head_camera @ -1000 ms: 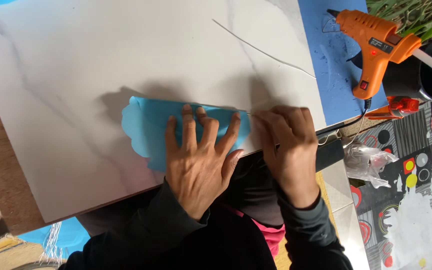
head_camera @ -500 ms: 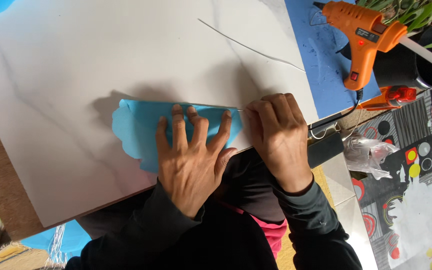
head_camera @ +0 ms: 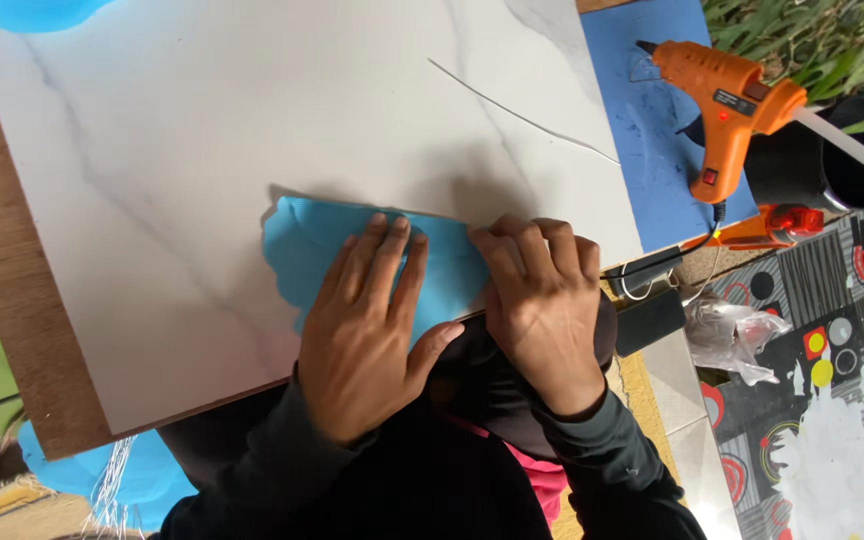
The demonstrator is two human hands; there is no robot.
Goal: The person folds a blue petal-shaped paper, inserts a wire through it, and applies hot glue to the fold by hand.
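With left hand (head_camera: 362,335) and right hand (head_camera: 542,300) spread flat, uneven pressure could crease the blue cutout (head_camera: 297,245).

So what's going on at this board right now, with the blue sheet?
A person presses both hands flat on a light blue scalloped sheet lying on a white marble-patterned board. The left hand covers the sheet's middle, fingers spread; the right hand presses beside it at the sheet's right end, near the board's edge. An orange glue gun stands untouched on a dark blue sheet to the right, near a black pot.
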